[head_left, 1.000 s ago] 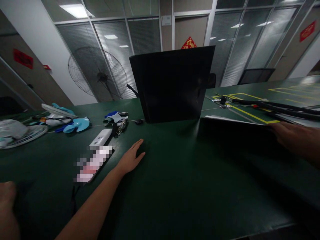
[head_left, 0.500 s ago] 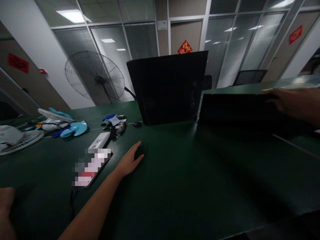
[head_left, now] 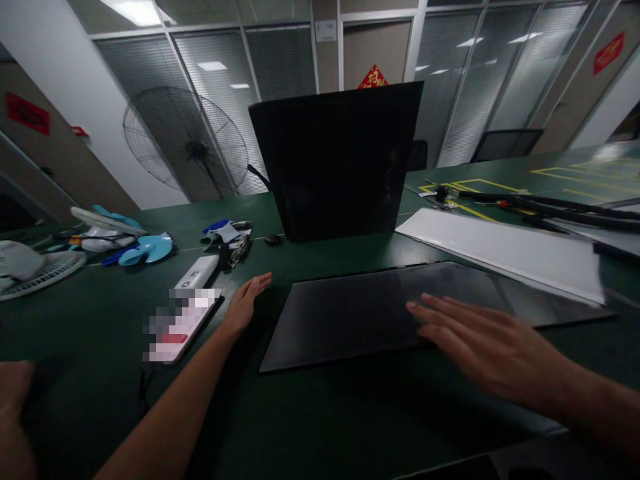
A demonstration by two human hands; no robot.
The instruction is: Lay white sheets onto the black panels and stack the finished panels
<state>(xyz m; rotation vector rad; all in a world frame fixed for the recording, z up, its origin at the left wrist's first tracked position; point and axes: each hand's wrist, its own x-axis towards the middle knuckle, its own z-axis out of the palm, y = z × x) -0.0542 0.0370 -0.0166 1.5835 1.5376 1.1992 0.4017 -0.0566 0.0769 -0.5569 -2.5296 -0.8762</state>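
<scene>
A thin dark glossy panel [head_left: 345, 320], like a bare display screen, lies nearly flat over the green table in front of me. My right hand [head_left: 500, 353] reaches in from the right with fingers stretched out over the panel's near part; whether the fingertips touch it I cannot tell. My left hand [head_left: 243, 307] rests open beside the panel's left edge, a small gap between them. To the left of that hand lie a phone with a blurred screen [head_left: 187, 330] and a white device [head_left: 197, 272].
A large black panel [head_left: 340, 167] stands upright behind. White sheet [head_left: 500, 247] and black strips [head_left: 560, 207] lie at the right. Blue fan blades [head_left: 147, 249], a white fan guard [head_left: 65, 270] and keys [head_left: 240, 250] are at the left. Another hand [head_left: 15, 387] shows at the left edge.
The dark panel has come from the tilted position at the right to lie low in front of me, uncovering the white sheet. My right hand has moved nearer and left; my left hand barely shifted.
</scene>
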